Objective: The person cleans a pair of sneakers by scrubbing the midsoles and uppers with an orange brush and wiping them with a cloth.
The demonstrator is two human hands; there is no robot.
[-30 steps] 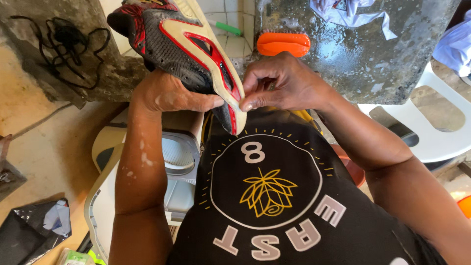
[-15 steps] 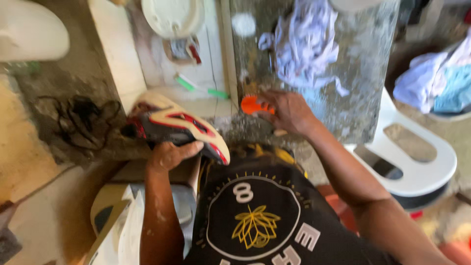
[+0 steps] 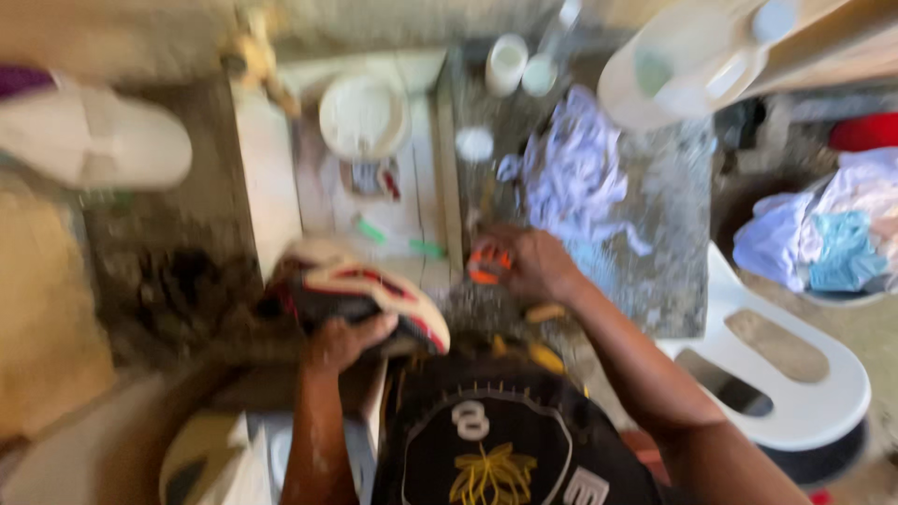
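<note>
The picture is blurred by motion. My left hand grips a black, red and cream sports shoe from below, holding it in front of my chest. My right hand reaches forward onto the wet stone counter and closes around an orange scrub brush. The brush is partly hidden by my fingers.
A crumpled white cloth lies on the counter behind the brush. A green toothbrush and a round white dish sit in the tiled basin. A white plastic chair stands at the right, with a pile of laundry beyond it.
My right hand left the shoe's sole and moved forward to the orange brush, closing on it. My head rose, so more of the basin and counter shows. The shoe dropped lower.
</note>
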